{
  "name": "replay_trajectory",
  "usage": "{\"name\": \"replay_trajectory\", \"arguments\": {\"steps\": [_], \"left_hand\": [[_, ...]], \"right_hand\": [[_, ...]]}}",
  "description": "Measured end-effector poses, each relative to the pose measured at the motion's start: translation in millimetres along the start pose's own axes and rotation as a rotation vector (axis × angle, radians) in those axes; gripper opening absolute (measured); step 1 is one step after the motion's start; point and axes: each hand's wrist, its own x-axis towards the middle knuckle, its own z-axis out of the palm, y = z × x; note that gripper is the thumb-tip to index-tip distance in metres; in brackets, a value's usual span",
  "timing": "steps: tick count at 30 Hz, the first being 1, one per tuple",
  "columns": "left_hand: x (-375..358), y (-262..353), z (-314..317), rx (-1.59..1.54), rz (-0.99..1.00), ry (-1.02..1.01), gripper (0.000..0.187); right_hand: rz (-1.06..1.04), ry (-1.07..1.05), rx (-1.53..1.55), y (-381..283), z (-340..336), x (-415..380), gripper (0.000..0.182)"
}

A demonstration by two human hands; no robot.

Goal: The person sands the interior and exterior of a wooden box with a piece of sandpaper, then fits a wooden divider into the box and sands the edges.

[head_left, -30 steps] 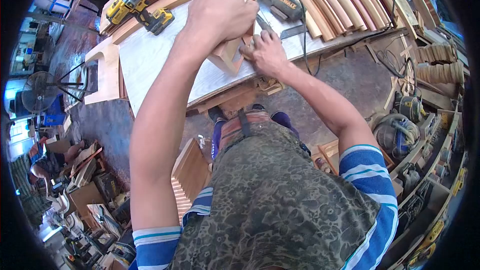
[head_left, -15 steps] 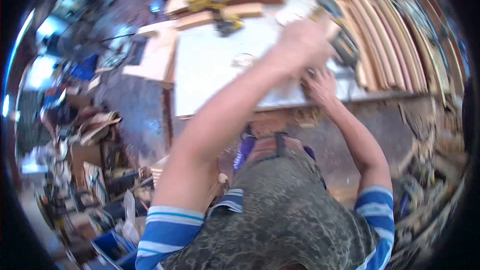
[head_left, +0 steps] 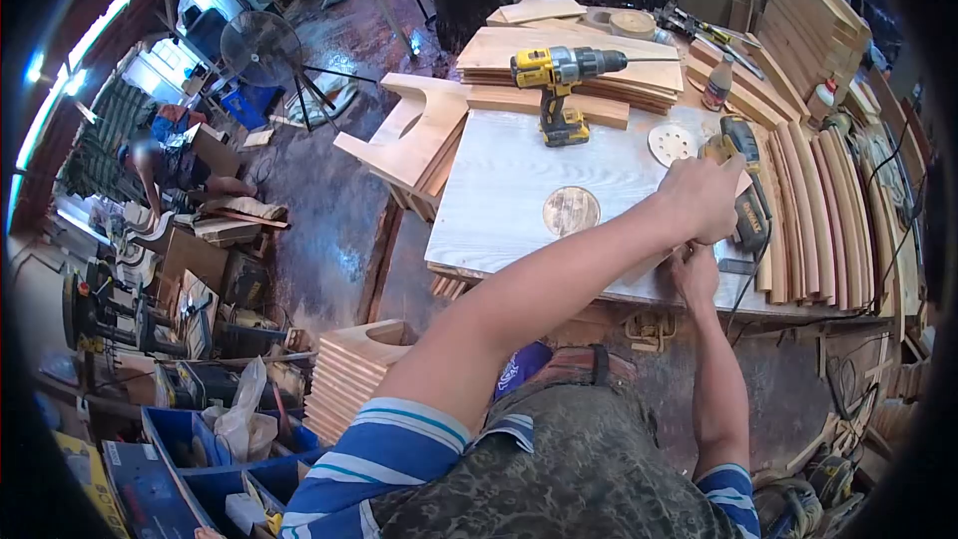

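Note:
My left hand (head_left: 699, 202) is closed in a fist above the right part of the pale worktop (head_left: 499, 175). A small pale piece of wood (head_left: 743, 183) shows past its knuckles. Just below, my right hand (head_left: 695, 277) has its fingers curled near the worktop's front edge; what they hold is hidden. A yellow-and-black power sander (head_left: 753, 215) lies right beside my left hand. Behind the hands rests a round sanding disc (head_left: 672, 144) with holes. Left of them is a wood-coloured circle (head_left: 572, 212), and a yellow cordless drill (head_left: 561, 90) stands farther back.
Curved wooden strips (head_left: 813, 215) line the right side, with a cable (head_left: 743, 304) near them. Stacked boards (head_left: 569, 65) and a small bottle (head_left: 718, 85) are at the back. Cut-out panels (head_left: 419, 135) stand left, blue bins (head_left: 190, 429) lower left. A person (head_left: 165, 165) crouches farther off.
The view has shifted and sharpened, showing more of the floor and background. Both hands appear lower and farther right in it, still close together, the left above the right.

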Motion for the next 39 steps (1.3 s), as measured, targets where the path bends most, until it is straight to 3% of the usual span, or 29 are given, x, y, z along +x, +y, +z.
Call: {"name": "replay_trajectory", "arguments": {"steps": [3, 6, 12, 14, 17, 19, 20, 22, 24, 25, 27, 31, 33, 35, 37, 38, 39], "left_hand": [[-1.6, 1.0, -1.9, -0.016, -0.015, -0.006, 0.077], [-2.0, 0.8, -0.5, -0.067, -0.02, 0.003, 0.075], [7.5, -12.1, 12.5, -0.203, -0.007, 0.007, 0.073], [7.9, -10.1, 11.7, -0.243, -0.002, -0.016, 0.074], [10.5, -4.9, 11.3, -0.287, -0.015, -0.023, 0.072], [15.4, -5.5, 4.0, -0.312, -0.014, -0.161, 0.071], [19.1, -9.7, 9.7, -0.253, 0.039, -0.083, 0.06], [25.6, -12.8, 5.6, -0.226, 0.064, -0.092, 0.058], [32.5, -17.8, 9.3, -0.205, 0.079, -0.102, 0.056], [36.4, -22.4, 17.5, -0.254, 0.112, -0.067, 0.055], [38.3, -25.3, 27.4, -0.304, 0.151, -0.047, 0.053], [42.2, -24.1, 28.0, -0.353, 0.116, -0.094, 0.061], [43.3, -24.4, 33.9, -0.306, 0.18, -0.076, 0.06], [41.9, -22.0, 33.5, -0.254, 0.185, 0.008, 0.044], [41.5, -20.6, 23.4, -0.175, 0.183, -0.052, 0.04], [44.8, -23.8, 24.5, -0.065, 0.294, -0.042, 0.03], [54.4, -24.3, 32.1, -0.097, 0.235, -0.063, 0.026]], "right_hand": [[0.132, -0.019, -0.032, 6.8, 9.7, 9.9, 0.029], [0.15, 0.027, -0.14, 8.3, 15.0, 12.2, 0.032], [0.257, -0.072, -0.237, -8.7, 16.8, 14.1, 0.038], [0.215, 0.138, -0.087, 22.7, 48.3, 16.7, 0.054], [0.275, 0.242, -0.086, 19.2, 61.9, 14.6, 0.041], [0.265, 0.236, -0.023, 39.7, 73.6, 18.4, 0.05], [0.29, 0.287, 0.01, 46.0, 79.7, 18.9, 0.052], [0.316, 0.342, 0.039, 26.7, 72.4, 20.9, 0.055], [0.409, 0.094, -0.042, -17.5, 42.1, 16.2, 0.082], [0.416, 0.094, -0.043, -43.7, 25.7, 12.0, 0.082], [0.362, -0.102, -0.355, -82.0, 5.5, 4.3, 0.068], [0.407, -0.057, -0.704, -41.7, 35.4, 14.4, 0.062], [0.011, 0.376, 0.191, 19.6, 70.6, 6.2, 0.067], [-0.07, 0.407, -0.482, 30.2, 93.6, 20.0, 0.076], [0.058, 0.28, -0.716, 44.6, 112.9, 33.0, 0.067], [0.11, 0.206, -0.834, 51.8, 122.5, 39.9, 0.063], [0.123, 0.1, -0.963, -24.0, 71.5, 11.6, 0.043]]}}
